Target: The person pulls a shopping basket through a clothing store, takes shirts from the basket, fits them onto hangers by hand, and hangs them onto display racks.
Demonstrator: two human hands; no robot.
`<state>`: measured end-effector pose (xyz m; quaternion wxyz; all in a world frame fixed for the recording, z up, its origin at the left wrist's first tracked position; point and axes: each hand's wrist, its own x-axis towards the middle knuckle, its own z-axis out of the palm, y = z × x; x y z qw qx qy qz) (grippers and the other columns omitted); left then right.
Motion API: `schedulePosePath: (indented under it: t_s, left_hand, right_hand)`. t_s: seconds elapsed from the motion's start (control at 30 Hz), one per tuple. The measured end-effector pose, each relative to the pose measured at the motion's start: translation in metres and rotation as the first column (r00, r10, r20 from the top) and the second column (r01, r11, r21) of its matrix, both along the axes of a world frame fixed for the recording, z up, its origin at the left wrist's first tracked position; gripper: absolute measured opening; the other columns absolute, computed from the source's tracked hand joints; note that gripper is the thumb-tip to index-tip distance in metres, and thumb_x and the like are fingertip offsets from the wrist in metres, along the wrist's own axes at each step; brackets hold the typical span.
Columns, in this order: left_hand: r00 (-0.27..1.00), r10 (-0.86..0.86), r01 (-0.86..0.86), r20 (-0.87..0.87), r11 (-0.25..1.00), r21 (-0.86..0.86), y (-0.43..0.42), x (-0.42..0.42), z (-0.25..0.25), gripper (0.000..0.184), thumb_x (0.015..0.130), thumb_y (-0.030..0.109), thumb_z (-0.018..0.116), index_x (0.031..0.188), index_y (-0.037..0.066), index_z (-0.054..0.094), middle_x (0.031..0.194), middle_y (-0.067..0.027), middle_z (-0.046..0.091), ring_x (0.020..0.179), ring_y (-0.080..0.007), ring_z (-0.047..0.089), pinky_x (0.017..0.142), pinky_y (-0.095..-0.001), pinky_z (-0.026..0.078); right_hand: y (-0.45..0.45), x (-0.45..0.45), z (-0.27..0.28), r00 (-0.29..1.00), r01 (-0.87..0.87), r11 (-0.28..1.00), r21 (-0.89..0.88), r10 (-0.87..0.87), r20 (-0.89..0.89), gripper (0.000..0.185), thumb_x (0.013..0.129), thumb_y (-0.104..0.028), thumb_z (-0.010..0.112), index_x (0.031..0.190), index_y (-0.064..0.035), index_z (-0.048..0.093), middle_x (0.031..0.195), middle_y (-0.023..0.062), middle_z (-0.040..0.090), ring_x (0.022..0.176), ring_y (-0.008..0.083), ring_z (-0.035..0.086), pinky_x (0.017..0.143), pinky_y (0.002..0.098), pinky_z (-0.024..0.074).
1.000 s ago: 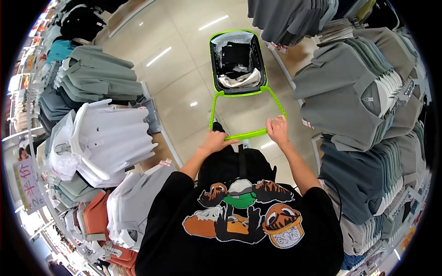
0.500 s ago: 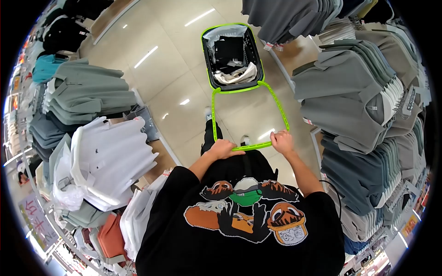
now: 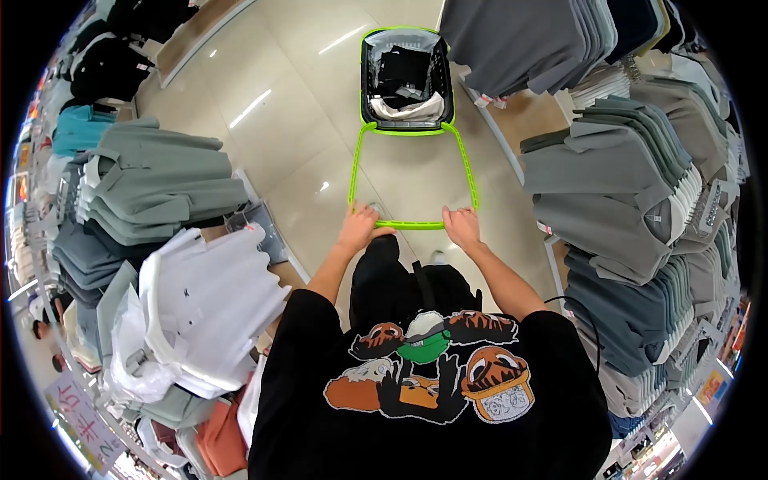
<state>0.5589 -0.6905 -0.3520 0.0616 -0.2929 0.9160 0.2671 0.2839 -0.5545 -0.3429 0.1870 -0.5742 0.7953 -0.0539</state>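
Note:
A black shopping basket (image 3: 369, 84) with a bright green rim stands on the floor ahead of me. Its long green handle (image 3: 410, 226) reaches back toward my body. My left hand (image 3: 360, 230) is wrapped round the handle's left corner, and my right hand (image 3: 462, 227) grips the same bar near its right corner. Inside the basket lie folded black clothing (image 3: 402, 70) and, at the near end, a bunched whitish cloth (image 3: 410, 110). What lies beneath them is hidden.
Racks of grey shirts (image 3: 592, 172) line the right side. To the left hang green-grey shirts (image 3: 160, 180) and white shirts (image 3: 212, 300). A tiled floor (image 3: 288, 104) runs between them, with a low wooden platform (image 3: 196, 40) at the upper left.
Both hands have moved forward with the handle, away from my body. The basket sits farther ahead and straighter. White shirts on the left appear nearer.

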Motion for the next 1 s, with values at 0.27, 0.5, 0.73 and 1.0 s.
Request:
schedulePosePath:
  t_s: [0.27,0.5,0.73,1.0]
  left_hand:
    - [0.620,0.723,-0.762,-0.305,0.648,-0.012,-0.104,0.042,-0.025,0.091,0.090,0.053,0.069,0.146,-0.008,0.031,0.146,-0.0264,0.044,0.133,-0.0377,0.048,0.110,-0.0529,0.037]
    - [0.208,0.970,-0.378,0.126,-0.039,0.925,-0.177,0.016,0.011,0.082,0.100,0.059,0.050,0.147,-0.005,0.028,0.139,-0.0285,0.052,0.118,-0.0354,0.063,0.097,-0.0514,0.051]
    - [0.203,0.947,-0.293,0.250,-0.185,0.938,-0.242,0.004,0.006,0.062,0.104,0.048,0.046,0.143,0.002,0.029,0.123,-0.0206,0.064,0.105,-0.0340,0.069,0.093,-0.0532,0.053]
    - [0.223,0.919,-0.587,0.324,-0.138,0.797,-0.339,0.005,-0.007,0.041,0.101,0.027,0.049,0.125,-0.006,0.044,0.104,-0.0206,0.069,0.085,-0.0326,0.072,0.073,-0.0458,0.062]
  right_hand:
    - [-0.133,0.070,0.013,0.971,-0.150,0.986,-0.069,0.161,0.176,0.047,0.099,-0.046,0.053,0.101,-0.0011,0.066,0.104,0.0167,0.069,0.097,0.0369,0.063,0.095,0.0479,0.0417]
    - [-0.242,0.114,0.030,0.926,-0.055,0.996,-0.070,0.077,0.369,0.042,0.097,-0.045,0.059,0.098,-0.0025,0.063,0.098,0.0166,0.068,0.093,0.0369,0.065,0.085,0.0477,0.0473]
    - [-0.294,0.096,0.010,0.884,-0.378,0.916,0.137,0.313,0.348,0.063,0.094,-0.067,0.048,0.086,-0.0103,0.074,0.071,0.0217,0.068,0.072,0.0430,0.068,0.070,0.0510,0.0545]
    - [-0.388,0.095,0.016,0.801,-0.383,0.916,0.118,0.265,0.537,0.069,0.094,-0.069,0.047,0.078,-0.0079,0.074,0.072,0.0234,0.067,0.072,0.0424,0.068,0.069,0.0507,0.0543]
